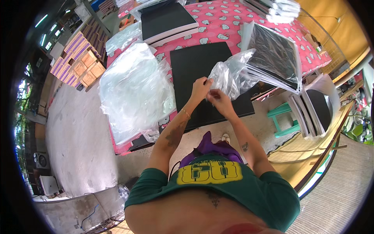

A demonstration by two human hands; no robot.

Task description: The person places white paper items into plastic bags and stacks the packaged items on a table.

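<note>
A crumpled transparent plastic bag [230,78] is bunched up over a flat black panel [194,62]. My left hand [200,89] pinches the bag's near left edge. Just below and to the right, my right hand [221,102] also has its fingers closed on that edge. Both hands are above the black panel, which lies on the table and overhangs its near side. To the left lies a pile of flat transparent plastic bags [136,87]. On the right, bagged black panels [274,54] form a stack, tilted against the table's edge.
A pink patterned cloth [216,21] covers the table. More black panels [167,19] are stacked at the back. A green stool [282,121] and wrapped panels [313,111] stand to the right. Cartons [83,48] are piled at the far left beyond the concrete floor [80,136].
</note>
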